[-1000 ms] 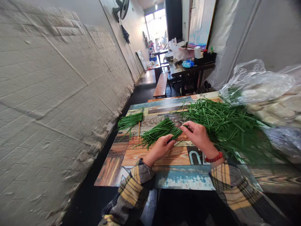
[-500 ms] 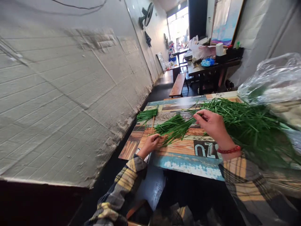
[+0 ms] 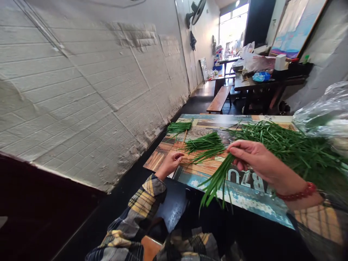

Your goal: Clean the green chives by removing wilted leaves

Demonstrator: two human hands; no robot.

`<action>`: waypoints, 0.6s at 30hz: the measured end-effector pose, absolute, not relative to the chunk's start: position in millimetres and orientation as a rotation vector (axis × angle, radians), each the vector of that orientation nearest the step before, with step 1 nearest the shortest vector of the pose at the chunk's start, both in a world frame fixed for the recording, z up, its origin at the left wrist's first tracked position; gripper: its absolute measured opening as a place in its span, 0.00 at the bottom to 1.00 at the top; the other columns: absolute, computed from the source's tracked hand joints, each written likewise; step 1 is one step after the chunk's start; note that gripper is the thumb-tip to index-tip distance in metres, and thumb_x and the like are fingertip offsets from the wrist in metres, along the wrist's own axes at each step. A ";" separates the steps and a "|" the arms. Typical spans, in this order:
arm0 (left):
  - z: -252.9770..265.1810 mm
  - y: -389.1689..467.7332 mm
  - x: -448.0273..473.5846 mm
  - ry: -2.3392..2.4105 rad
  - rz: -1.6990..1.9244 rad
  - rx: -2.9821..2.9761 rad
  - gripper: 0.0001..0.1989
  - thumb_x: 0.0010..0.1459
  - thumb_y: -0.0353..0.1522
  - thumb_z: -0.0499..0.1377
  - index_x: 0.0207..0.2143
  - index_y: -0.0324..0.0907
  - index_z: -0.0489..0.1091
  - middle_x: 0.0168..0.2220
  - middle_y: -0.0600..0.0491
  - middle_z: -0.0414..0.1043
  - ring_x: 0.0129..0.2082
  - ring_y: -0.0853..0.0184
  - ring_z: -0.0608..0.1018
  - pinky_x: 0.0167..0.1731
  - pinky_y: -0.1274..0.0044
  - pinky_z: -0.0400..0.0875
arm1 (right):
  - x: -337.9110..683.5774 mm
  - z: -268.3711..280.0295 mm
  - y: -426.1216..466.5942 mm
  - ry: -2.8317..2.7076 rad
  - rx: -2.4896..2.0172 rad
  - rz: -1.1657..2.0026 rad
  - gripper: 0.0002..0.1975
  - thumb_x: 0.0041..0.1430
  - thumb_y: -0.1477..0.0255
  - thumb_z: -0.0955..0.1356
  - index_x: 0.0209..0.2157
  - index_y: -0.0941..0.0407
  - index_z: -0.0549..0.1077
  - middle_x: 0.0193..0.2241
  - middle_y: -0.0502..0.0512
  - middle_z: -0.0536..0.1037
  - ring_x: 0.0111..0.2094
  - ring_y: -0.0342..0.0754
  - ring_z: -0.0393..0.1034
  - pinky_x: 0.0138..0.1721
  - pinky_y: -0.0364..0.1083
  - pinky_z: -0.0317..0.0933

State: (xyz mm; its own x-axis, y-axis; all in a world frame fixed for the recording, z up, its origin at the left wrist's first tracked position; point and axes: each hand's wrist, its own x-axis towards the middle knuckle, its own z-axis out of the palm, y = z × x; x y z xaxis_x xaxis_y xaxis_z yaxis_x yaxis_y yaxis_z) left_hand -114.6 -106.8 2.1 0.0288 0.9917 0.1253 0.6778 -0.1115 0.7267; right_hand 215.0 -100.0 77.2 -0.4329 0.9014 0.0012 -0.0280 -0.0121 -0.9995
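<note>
Swung since the earlier frame over the near edge of the bench point(image 3: 244, 195), a green bunch point(image 3: 216, 183) is pinched by the right hand point(image 3: 258, 157); the left hand point(image 3: 170, 163) is half-curled, contents unclear. Two bundles point(image 3: 203, 141) are laid out; a loose heap point(image 3: 301, 148) is left.

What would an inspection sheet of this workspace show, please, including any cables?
Surface: table with a patchwork wood pattern and lettering.
Work items: green stalks hanging over the table's near edge; a far-left bunch and a middle bunch lie on the table; loose pile at right.
Clutter: clear plastic bag by the pile.
Hands: right hand pinches the green stalks; left hand curled, nothing seen held.
Cables: dark line high on the wall, perhaps a cable.
Surroundings: scuffed wall, fan, bench.
</note>
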 end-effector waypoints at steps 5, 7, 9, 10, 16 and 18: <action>-5.3 -111.3 -90.0 1.706 0.639 2.163 0.08 0.55 0.31 0.56 0.35 0.39 0.75 0.32 0.49 0.71 0.34 0.65 0.72 0.35 0.75 0.64 | 186.1 10.5 -85.2 -1.579 -1.103 1.581 0.13 0.52 0.61 0.69 0.31 0.58 0.72 0.17 0.48 0.75 0.16 0.41 0.69 0.15 0.38 0.61; -6.2 -108.1 -80.0 1.762 0.567 2.240 0.06 0.53 0.29 0.57 0.33 0.39 0.73 0.33 0.49 0.70 0.35 0.65 0.71 0.37 0.74 0.64 | 182.3 -13.5 -73.7 -1.606 -1.184 1.472 0.12 0.52 0.63 0.69 0.31 0.57 0.73 0.16 0.48 0.75 0.16 0.43 0.70 0.15 0.38 0.61; -6.0 -103.8 -71.7 1.821 0.512 2.299 0.04 0.51 0.27 0.58 0.31 0.40 0.72 0.33 0.49 0.69 0.36 0.64 0.70 0.38 0.73 0.64 | 181.3 -29.0 -63.0 -1.658 -1.198 1.386 0.11 0.52 0.64 0.68 0.30 0.58 0.73 0.16 0.49 0.76 0.15 0.43 0.70 0.16 0.39 0.62; -5.8 -101.7 -68.7 1.838 0.487 2.324 0.04 0.52 0.27 0.57 0.30 0.40 0.72 0.33 0.49 0.69 0.37 0.64 0.70 0.39 0.73 0.63 | 180.9 -33.6 -58.6 -1.675 -1.192 1.362 0.11 0.52 0.64 0.68 0.29 0.58 0.73 0.16 0.49 0.76 0.15 0.43 0.70 0.16 0.39 0.61; -3.7 -95.1 -68.4 1.798 0.533 2.294 0.05 0.53 0.26 0.55 0.26 0.40 0.69 0.30 0.50 0.68 0.35 0.65 0.70 0.37 0.74 0.63 | 177.8 -39.6 -43.4 -1.684 -1.134 1.349 0.10 0.52 0.64 0.67 0.28 0.56 0.73 0.14 0.48 0.74 0.14 0.43 0.69 0.15 0.40 0.60; 1.1 -93.2 -67.3 1.755 0.691 2.171 0.04 0.51 0.26 0.56 0.24 0.40 0.68 0.30 0.51 0.68 0.34 0.66 0.70 0.36 0.75 0.64 | 179.8 -39.7 -41.2 -1.688 -1.103 1.363 0.10 0.52 0.63 0.67 0.28 0.56 0.73 0.16 0.48 0.74 0.15 0.43 0.69 0.15 0.40 0.60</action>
State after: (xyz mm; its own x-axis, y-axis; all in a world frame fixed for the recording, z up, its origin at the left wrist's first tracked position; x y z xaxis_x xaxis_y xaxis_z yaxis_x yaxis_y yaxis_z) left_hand -67.3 -93.2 1.1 0.1543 0.9683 0.1963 0.8421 -0.2328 0.4865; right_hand 179.8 -41.2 -39.7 -0.3987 0.9171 0.0039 0.1892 0.0864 -0.9781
